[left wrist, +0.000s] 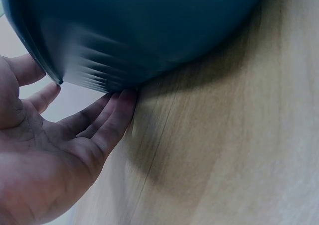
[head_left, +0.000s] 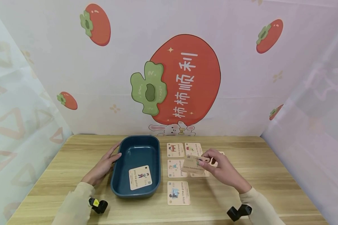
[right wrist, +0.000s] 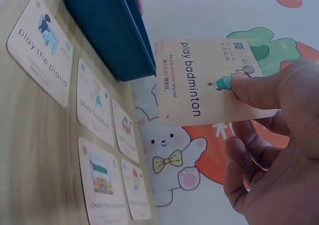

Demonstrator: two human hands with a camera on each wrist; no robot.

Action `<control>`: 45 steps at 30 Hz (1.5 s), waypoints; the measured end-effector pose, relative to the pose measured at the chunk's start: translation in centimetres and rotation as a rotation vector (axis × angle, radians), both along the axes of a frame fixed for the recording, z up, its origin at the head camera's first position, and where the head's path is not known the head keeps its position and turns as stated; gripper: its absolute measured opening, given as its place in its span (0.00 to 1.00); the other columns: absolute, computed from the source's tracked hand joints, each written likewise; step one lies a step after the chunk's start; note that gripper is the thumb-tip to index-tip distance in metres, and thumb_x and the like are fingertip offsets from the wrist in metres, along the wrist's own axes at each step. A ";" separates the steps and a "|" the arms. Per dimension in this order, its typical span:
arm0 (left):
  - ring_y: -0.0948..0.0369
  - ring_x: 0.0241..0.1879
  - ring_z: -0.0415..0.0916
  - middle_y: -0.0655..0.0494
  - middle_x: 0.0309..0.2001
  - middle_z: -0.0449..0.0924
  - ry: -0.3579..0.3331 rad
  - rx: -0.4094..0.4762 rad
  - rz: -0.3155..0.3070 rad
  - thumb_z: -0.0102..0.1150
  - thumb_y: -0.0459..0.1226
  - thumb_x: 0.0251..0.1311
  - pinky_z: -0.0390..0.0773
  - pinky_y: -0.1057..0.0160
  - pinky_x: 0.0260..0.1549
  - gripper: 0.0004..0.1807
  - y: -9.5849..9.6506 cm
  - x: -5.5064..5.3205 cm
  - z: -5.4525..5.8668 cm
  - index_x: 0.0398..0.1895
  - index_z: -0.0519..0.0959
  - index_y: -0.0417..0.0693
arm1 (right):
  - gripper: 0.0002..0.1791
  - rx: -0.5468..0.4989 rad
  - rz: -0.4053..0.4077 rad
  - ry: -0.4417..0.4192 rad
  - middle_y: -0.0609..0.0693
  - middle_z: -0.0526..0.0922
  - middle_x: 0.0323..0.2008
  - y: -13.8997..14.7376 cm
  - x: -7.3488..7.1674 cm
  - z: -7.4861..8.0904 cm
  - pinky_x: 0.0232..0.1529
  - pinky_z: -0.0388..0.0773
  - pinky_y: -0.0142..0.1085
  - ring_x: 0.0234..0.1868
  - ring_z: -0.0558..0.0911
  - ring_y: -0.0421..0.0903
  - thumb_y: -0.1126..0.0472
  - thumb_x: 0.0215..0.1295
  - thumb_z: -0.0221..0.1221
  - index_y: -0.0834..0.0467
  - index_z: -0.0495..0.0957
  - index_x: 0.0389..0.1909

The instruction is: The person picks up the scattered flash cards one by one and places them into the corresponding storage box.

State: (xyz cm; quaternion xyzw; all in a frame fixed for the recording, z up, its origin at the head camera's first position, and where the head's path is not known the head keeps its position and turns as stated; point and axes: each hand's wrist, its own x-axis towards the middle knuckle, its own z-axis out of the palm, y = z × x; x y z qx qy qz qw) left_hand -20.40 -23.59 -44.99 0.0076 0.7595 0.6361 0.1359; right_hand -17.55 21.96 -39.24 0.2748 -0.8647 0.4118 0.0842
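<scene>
Between thumb and fingers, my right hand (head_left: pixel 223 170) pinches a play badminton card (right wrist: pixel 199 80), held above the cards on the table. My left hand (head_left: pixel 104 167) rests against the left side of a dark blue bin (head_left: pixel 157 165). Its thumb is at the rim, and in the left wrist view its other fingers touch the outer wall low down. Inside the bin lies a play the guitar card (head_left: pixel 140 177). To the bin's right are a play the piano card (head_left: pixel 178 193), a play football card (head_left: pixel 175 168) and a take a break card (head_left: pixel 175 150).
A clean the classroom card (right wrist: pixel 102 185) is laid beside the football card. Behind the right hand, another card (head_left: pixel 222 153) is mostly hidden. One more card (head_left: pixel 193 148) lies at the back. A printed cloth backdrop (head_left: pixel 236 93) rises behind the wooden table (head_left: pixel 73 156).
</scene>
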 end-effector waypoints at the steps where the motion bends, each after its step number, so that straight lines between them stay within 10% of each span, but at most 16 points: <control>1: 0.35 0.74 0.53 0.33 0.78 0.50 -0.001 -0.001 0.000 0.41 0.47 0.81 0.55 0.33 0.69 0.35 0.0 0.0 0.0 0.84 0.39 0.61 | 0.05 -0.004 0.003 -0.007 0.41 0.74 0.33 -0.3 -0.1 0.0 0.37 0.73 0.39 0.36 0.73 0.41 0.62 0.68 0.66 0.50 0.80 0.35; 45: 0.34 0.75 0.50 0.34 0.78 0.48 0.004 -0.008 -0.006 0.41 0.49 0.81 0.52 0.33 0.70 0.35 0.0 0.0 0.0 0.83 0.40 0.64 | 0.03 -0.048 0.181 -0.210 0.43 0.75 0.36 -13.9 -1.5 1.0 0.43 0.74 0.38 0.44 0.73 0.44 0.56 0.71 0.64 0.50 0.83 0.40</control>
